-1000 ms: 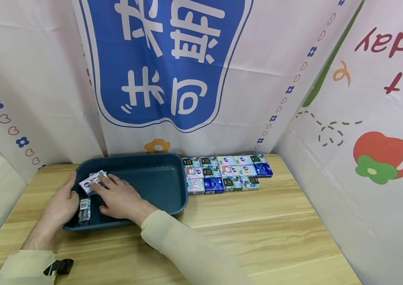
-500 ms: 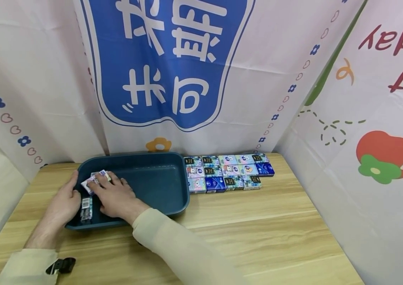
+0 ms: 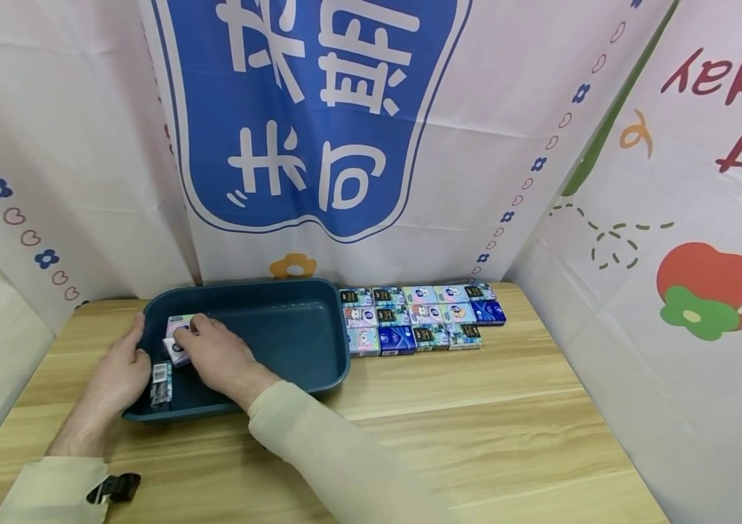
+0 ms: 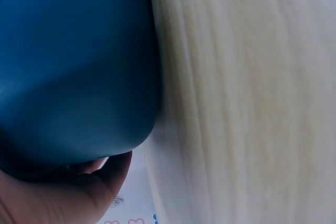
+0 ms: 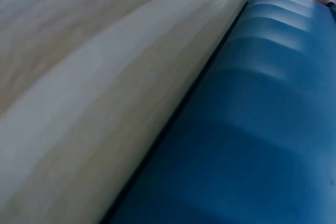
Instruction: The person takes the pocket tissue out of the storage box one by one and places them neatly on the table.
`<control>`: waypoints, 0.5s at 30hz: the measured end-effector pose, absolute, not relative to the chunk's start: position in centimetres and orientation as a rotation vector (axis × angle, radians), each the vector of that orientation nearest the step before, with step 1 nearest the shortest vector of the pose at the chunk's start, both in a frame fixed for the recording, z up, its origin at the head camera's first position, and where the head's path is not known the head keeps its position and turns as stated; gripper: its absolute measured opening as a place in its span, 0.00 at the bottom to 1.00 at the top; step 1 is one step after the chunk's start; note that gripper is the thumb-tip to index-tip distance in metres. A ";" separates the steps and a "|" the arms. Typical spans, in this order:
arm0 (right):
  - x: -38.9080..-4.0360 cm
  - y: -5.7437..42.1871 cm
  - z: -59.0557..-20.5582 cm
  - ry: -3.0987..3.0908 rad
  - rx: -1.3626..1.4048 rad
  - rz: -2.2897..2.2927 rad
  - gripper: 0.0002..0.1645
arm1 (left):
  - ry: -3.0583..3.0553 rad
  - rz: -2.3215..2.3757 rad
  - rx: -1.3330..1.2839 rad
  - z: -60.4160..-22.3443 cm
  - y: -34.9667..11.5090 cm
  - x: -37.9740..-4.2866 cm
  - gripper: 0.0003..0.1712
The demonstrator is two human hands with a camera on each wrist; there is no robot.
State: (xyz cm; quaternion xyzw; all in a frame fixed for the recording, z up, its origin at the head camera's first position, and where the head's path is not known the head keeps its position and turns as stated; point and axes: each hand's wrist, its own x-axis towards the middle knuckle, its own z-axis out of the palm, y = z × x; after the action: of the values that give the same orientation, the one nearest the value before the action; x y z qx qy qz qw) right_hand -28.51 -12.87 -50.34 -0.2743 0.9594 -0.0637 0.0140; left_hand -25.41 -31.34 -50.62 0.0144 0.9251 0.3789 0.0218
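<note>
My left hand [image 3: 118, 371] grips the left wall of a dark teal plastic basin [image 3: 246, 413], its thumb at the rim. In the left wrist view, curled fingers [image 4: 105, 179] show at the basin's outer side. Inside the basin, my right hand [image 3: 221, 356] pinches a small white-and-purple tissue pack [image 3: 175, 353] near the left end. Another pastel tissue pack [image 3: 177, 321] lies just behind it, partly covered by the fingers. A dark floral tissue pack [image 3: 161, 383] with its barcode showing lies against the left wall, nearer the front. The right wrist view shows only the basin's outside and the table, not the right hand.
Several tissue packs [image 3: 426, 314] lie flat in three tight rows right of the basin, the front row shorter. Wood-grain table [image 3: 475, 422] extends in front. Printed cloth [image 3: 462, 160] hangs close behind the basin and along the right side.
My right hand's fingers were spread over the pastel packs; now they are drawn together round one of them. The packs have turned and shifted slightly right. The left hand stays on the basin.
</note>
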 end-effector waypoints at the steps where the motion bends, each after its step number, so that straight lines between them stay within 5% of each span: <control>1: -28.6 -12.9 -50.4 2.979 -0.844 -0.216 0.24 | 2.868 1.171 0.041 -50.6 -31.3 -25.4 0.37; 15: -27.9 -11.9 -49.7 2.973 -0.804 -0.166 0.26 | 2.832 1.143 -0.043 -50.4 -31.2 -25.4 0.38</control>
State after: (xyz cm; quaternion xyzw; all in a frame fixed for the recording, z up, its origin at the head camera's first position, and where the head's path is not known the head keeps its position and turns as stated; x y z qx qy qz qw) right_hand -27.89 -11.90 -49.72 -0.2607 0.9635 -0.0537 0.0288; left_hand -25.40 -31.21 -50.36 -0.0139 0.9264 0.3738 0.0439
